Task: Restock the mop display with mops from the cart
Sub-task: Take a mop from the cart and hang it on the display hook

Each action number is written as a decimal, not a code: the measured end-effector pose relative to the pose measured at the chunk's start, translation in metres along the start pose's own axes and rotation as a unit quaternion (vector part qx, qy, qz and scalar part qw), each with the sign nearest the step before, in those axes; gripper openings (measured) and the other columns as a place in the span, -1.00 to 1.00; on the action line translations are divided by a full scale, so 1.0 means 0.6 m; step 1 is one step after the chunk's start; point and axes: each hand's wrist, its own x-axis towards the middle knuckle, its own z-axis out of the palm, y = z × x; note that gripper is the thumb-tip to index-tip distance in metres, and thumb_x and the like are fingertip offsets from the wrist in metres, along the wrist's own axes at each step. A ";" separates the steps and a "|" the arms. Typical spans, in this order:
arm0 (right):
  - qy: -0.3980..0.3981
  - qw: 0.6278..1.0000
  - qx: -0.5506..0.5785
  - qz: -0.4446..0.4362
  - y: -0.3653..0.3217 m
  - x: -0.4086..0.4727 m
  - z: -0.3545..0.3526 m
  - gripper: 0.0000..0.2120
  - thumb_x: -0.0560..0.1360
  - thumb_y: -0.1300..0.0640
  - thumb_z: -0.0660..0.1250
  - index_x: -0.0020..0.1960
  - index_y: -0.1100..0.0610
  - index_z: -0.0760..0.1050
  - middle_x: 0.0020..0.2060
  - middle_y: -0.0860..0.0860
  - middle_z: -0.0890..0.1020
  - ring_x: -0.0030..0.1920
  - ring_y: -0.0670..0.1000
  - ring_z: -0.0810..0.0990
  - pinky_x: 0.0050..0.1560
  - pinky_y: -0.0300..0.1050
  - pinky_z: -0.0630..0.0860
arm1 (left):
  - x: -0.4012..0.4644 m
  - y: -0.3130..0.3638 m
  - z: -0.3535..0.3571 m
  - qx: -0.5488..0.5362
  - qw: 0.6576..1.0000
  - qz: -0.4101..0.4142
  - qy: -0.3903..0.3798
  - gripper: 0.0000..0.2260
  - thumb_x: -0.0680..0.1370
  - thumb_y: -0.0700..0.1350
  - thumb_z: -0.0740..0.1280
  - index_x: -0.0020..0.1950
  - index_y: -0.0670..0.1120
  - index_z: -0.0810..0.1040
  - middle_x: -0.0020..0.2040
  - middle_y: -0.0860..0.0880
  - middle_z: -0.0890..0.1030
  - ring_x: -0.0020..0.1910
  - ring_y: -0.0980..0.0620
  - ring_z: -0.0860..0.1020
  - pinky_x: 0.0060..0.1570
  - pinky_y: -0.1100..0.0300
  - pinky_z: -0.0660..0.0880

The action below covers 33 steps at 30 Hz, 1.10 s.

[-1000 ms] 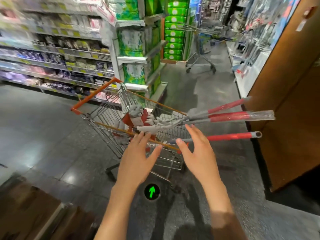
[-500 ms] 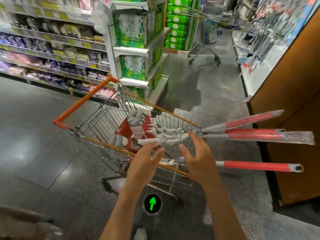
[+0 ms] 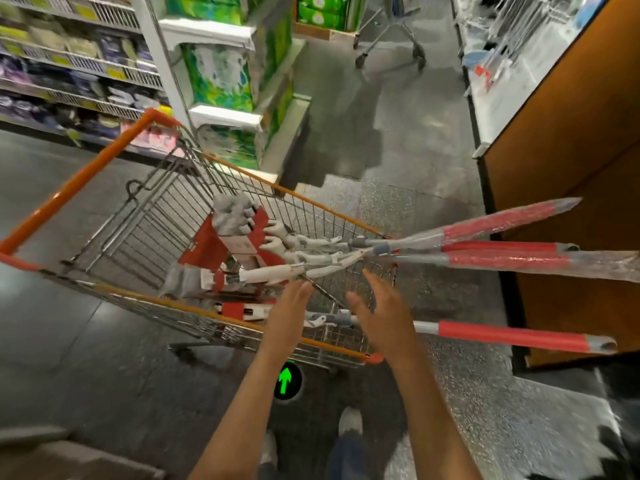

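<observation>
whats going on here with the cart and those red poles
A person stands in a shop aisle over a wire shopping cart loaded with mops, whose red handles stick out past its right end. Both hands reach toward the mops: the left hand and the right hand are open, fingers straight, and hold nothing. No mop has been lifted out yet. A wooden panel stands to the right, and a second cart sits farther up the aisle.

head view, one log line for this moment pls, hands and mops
stage: reaching into cart | left hand: open, over mops, no grip | right hand: open, no grip | mops: lying in cart, handles past its end
</observation>
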 end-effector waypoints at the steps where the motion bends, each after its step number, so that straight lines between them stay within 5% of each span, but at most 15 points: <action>1: -0.014 1.000 -0.003 0.003 0.018 0.013 0.007 -0.40 0.61 -0.23 0.22 0.58 -0.05 0.22 0.54 0.00 0.32 0.53 0.04 0.27 0.47 0.04 0.24 | 0.012 -0.008 0.016 -0.078 0.996 -0.047 0.010 -0.66 0.68 0.18 0.16 0.41 0.12 0.44 0.42 0.05 0.48 0.46 -0.01 0.40 0.40 0.07 0.32; 4: -0.078 0.997 -0.015 0.020 0.072 0.053 0.031 -0.41 0.61 -0.21 0.23 0.57 -0.02 0.25 0.52 0.01 0.35 0.51 0.04 0.31 0.45 0.00 0.27 | 0.043 -0.041 0.069 -0.237 0.947 -0.206 0.062 -0.47 0.67 0.20 0.16 0.57 -0.04 0.30 0.55 -0.12 0.33 0.51 -0.14 0.34 0.49 -0.07 0.29; 8: -0.160 0.986 -0.025 0.028 0.136 0.108 0.065 -0.44 0.61 -0.18 0.26 0.54 0.02 0.32 0.49 0.01 0.41 0.47 0.05 0.37 0.41 -0.02 0.33 | 0.079 -0.081 0.135 -0.371 0.865 -0.314 0.128 -0.30 0.63 0.25 0.22 0.63 -0.13 0.16 0.57 -0.23 0.27 0.53 -0.21 0.30 0.46 -0.08 0.31; 18: -0.333 0.941 -0.045 0.043 0.221 0.200 0.138 -0.42 0.65 -0.22 0.13 0.56 0.06 0.29 0.47 0.06 0.44 0.43 0.10 0.44 0.38 0.07 0.40 | 0.164 -0.145 0.212 -0.447 0.788 -0.353 0.232 -0.27 0.60 0.36 0.13 0.64 -0.05 0.16 0.60 -0.19 0.22 0.55 -0.21 0.24 0.54 -0.16 0.18; 22: -0.341 0.928 -0.149 0.017 0.231 0.206 0.156 -0.49 0.66 -0.23 0.02 0.45 0.01 0.41 0.33 0.06 0.58 0.29 0.14 0.55 0.19 0.04 0.44 | 0.179 -0.168 0.232 -0.522 0.746 -0.340 0.233 -0.38 0.63 0.28 0.18 0.52 -0.12 0.34 0.21 -0.22 0.55 0.24 -0.19 0.54 0.39 -0.16 0.43; 24: -0.343 0.923 -0.172 0.013 0.231 0.210 0.164 -0.52 0.66 -0.22 0.04 0.42 0.00 0.44 0.31 0.04 0.59 0.27 0.13 0.56 0.16 0.03 0.43 | 0.185 -0.175 0.234 -0.541 0.733 -0.337 0.237 -0.45 0.64 0.24 0.19 0.46 -0.13 0.37 0.04 -0.21 0.56 0.16 -0.20 0.56 0.36 -0.17 0.46; 29: -0.334 0.930 -0.150 0.042 0.223 0.220 0.159 -0.56 0.58 -0.23 0.27 0.32 0.02 0.55 0.13 0.02 0.67 0.08 0.09 0.64 0.00 -0.06 0.47 | 0.193 -0.172 0.225 -0.562 0.707 -0.350 0.247 -0.46 0.68 0.18 0.17 0.48 -0.19 0.35 0.26 -0.25 0.50 0.11 -0.20 0.56 -0.06 -0.11 0.55; 33: -0.291 0.937 -0.194 0.013 0.193 0.227 0.148 -0.73 0.52 -0.13 0.41 0.10 0.03 0.62 -0.27 -0.12 0.59 -0.32 -0.07 0.54 -0.34 -0.18 0.38 | 0.196 -0.163 0.211 -0.546 0.720 -0.347 0.253 -0.50 0.69 0.15 0.15 0.47 -0.18 0.34 0.20 -0.24 0.52 -0.05 -0.15 0.55 -0.38 0.04 0.56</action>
